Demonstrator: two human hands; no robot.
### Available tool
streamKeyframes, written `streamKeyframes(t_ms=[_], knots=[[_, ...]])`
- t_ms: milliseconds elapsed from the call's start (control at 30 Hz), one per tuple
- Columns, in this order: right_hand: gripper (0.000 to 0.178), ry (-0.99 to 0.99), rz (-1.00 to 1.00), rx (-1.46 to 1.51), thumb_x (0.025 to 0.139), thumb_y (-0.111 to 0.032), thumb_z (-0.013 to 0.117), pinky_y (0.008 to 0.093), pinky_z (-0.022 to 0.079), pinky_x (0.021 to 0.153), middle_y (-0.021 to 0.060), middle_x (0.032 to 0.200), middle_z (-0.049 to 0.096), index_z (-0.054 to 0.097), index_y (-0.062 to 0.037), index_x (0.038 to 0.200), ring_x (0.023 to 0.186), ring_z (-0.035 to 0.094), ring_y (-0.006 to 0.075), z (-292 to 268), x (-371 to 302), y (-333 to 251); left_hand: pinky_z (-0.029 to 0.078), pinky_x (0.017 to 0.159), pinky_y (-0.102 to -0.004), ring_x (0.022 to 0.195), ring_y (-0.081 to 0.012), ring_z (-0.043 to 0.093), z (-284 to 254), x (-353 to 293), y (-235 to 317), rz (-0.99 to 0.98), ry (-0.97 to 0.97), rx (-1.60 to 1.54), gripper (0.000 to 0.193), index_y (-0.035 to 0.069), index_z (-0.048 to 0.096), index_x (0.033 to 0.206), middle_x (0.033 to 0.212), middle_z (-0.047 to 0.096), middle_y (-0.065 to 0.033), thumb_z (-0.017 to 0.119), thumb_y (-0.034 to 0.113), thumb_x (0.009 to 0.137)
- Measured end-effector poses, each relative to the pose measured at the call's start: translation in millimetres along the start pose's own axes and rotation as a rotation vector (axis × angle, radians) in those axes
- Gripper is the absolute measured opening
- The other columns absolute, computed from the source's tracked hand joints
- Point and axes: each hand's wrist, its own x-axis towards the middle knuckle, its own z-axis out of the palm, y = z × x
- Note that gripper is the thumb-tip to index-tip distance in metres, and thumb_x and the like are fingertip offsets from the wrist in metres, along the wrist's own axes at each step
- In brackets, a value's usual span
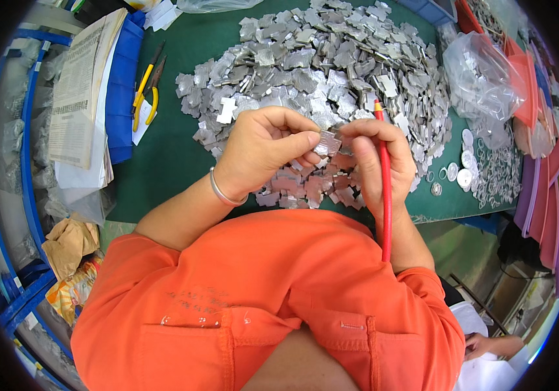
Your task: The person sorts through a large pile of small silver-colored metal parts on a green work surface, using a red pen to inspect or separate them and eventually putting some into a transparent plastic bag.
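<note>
My left hand (264,144) pinches a small, flat, silvery metal piece (327,144) between thumb and fingers, above the near side of a big heap of similar cut metal pieces (305,72). A bangle circles the left wrist. Close by on the right, my right hand (383,159) has a long red rod-like tool (386,202) lodged in its grip. That tool points away from me, with a yellowish band near its tip, and its lower end runs along my forearm. The right thumb and forefinger curl near the held piece; whether they touch it I cannot tell.
Yellow-handled pliers (141,98) lie left on the green table (172,55), by a blue bin (123,91) with papers. At right are small rings (496,173), round discs (467,153), clear plastic bags (485,81) and a red tray (524,85). Another person's hand (478,345) shows lower right.
</note>
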Motion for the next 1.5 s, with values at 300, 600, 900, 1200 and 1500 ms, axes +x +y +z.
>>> streamKeyframes(t_ms=[300, 600, 900, 1200, 1500], knots=[[0.020, 0.089, -0.183, -0.027, 0.074, 0.013, 0.061, 0.0226, 0.047, 0.050, 0.0144, 0.082, 0.061, 0.050, -0.0019, 0.083, 0.058, 0.059, 0.0137, -0.6, -6.1, 8.0, 0.054, 0.069, -0.0265, 0.082, -0.0177, 0.064, 3.6, 4.8, -7.0, 0.089, -0.044, -0.063, 0.018, -0.005, 0.059, 0.097, 0.093, 0.063, -0.0117, 0.057, 0.010, 0.087], [0.022, 0.053, -0.089, 0.068, 0.076, 0.013, 0.057, 0.0246, 0.052, 0.056, 0.0179, 0.092, 0.059, 0.046, -0.0006, 0.090, 0.065, 0.063, 0.0153, -3.7, -9.1, 6.0, 0.050, 0.073, -0.0244, 0.085, -0.0136, 0.059, 6.2, 4.7, -2.6, 0.169, -0.063, -0.057, 0.015, -0.003, 0.060, 0.096, 0.098, 0.060, -0.0100, 0.060, 0.000, 0.081], [0.027, 0.123, 0.140, 0.388, 0.077, 0.012, 0.058, 0.0235, 0.053, 0.059, 0.0151, 0.095, 0.056, 0.041, -0.0015, 0.094, 0.074, 0.062, 0.0156, -0.4, -5.8, 1.9, 0.049, 0.074, -0.0241, 0.088, -0.0144, 0.059, 10.4, 6.4, -10.1, 0.404, -0.024, 0.079, 0.019, -0.004, 0.058, 0.098, 0.098, 0.060, -0.0111, 0.061, -0.003, 0.080], [0.027, 0.018, -0.116, 0.087, 0.077, 0.014, 0.056, 0.0243, 0.052, 0.064, 0.0139, 0.092, 0.057, 0.041, -0.0028, 0.092, 0.078, 0.059, 0.0148, -7.8, -7.7, 12.6, 0.053, 0.066, -0.0244, 0.075, -0.0166, 0.064, 7.1, 2.7, 0.1, -0.017, -0.070, -0.067, 0.018, -0.004, 0.058, 0.100, 0.090, 0.062, -0.0109, 0.060, 0.001, 0.083], [0.016, 0.184, 0.077, 0.258, 0.084, 0.010, 0.046, 0.0253, 0.047, 0.076, 0.0127, 0.094, 0.057, 0.046, -0.0016, 0.094, 0.087, 0.057, 0.0145, -0.9, -7.2, 5.1, 0.054, 0.068, -0.0261, 0.078, -0.0189, 0.064, 9.4, 2.9, -5.8, 0.178, -0.026, -0.059, 0.020, -0.005, 0.056, 0.100, 0.090, 0.062, -0.0132, 0.060, -0.004, 0.080]])
